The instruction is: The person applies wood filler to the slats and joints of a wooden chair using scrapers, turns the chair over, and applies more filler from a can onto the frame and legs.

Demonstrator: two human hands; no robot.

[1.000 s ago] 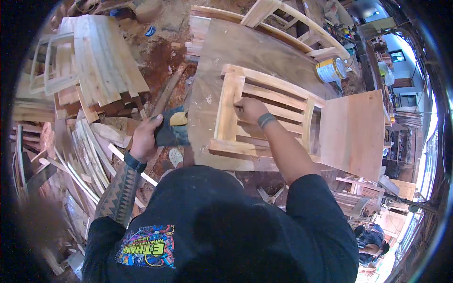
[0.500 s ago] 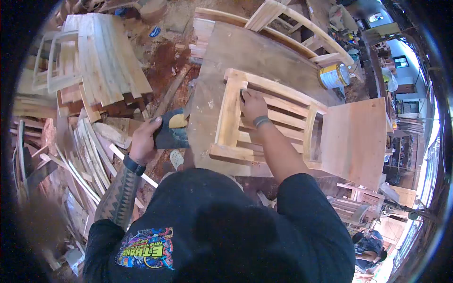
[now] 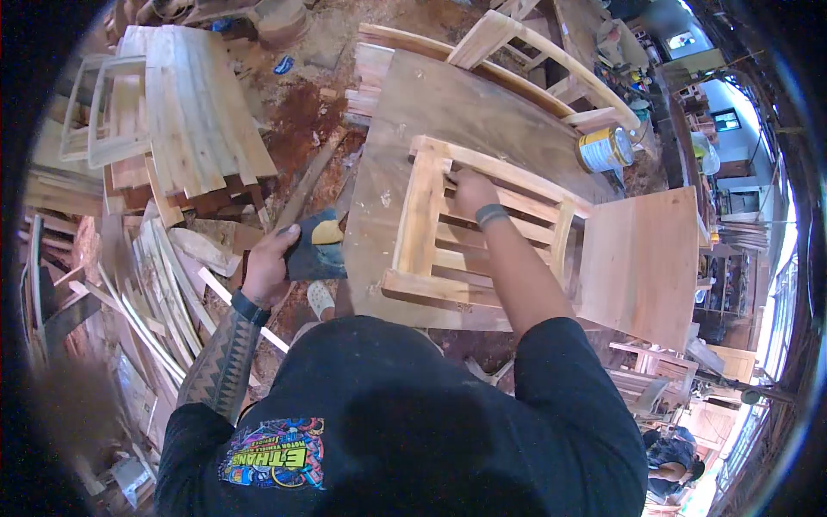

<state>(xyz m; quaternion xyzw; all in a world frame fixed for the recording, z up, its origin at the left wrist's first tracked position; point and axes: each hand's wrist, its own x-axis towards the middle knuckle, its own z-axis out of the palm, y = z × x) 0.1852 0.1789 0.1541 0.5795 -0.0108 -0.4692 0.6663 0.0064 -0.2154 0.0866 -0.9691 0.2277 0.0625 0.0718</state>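
A slatted wooden chair (image 3: 422, 207) lies with its back on a plywood-topped surface (image 3: 379, 181), and its solid seat panel (image 3: 642, 263) rises at the right. My right hand (image 3: 474, 194) is closed at the chair's top rail, by the end of a slat; whatever its fingers pinch is hidden. To the left of the chair, my left hand (image 3: 267, 265) grips a dark flat sheet (image 3: 301, 260) by its edge, thumb on top. A yellowish paste-like lump (image 3: 327, 232) sits on that sheet.
A yellow-and-white can (image 3: 606, 149) stands beyond the chair, near another wooden frame (image 3: 551, 65). Stacked boards (image 3: 194, 112) and loose wood strips (image 3: 164, 293) fill the left floor. A person (image 3: 672, 457) is at the lower right.
My right hand has shifted slightly right and down along the rail's slat ends, and the dark thing at its fingertips no longer shows. My left hand still holds the sheet, a little lower.
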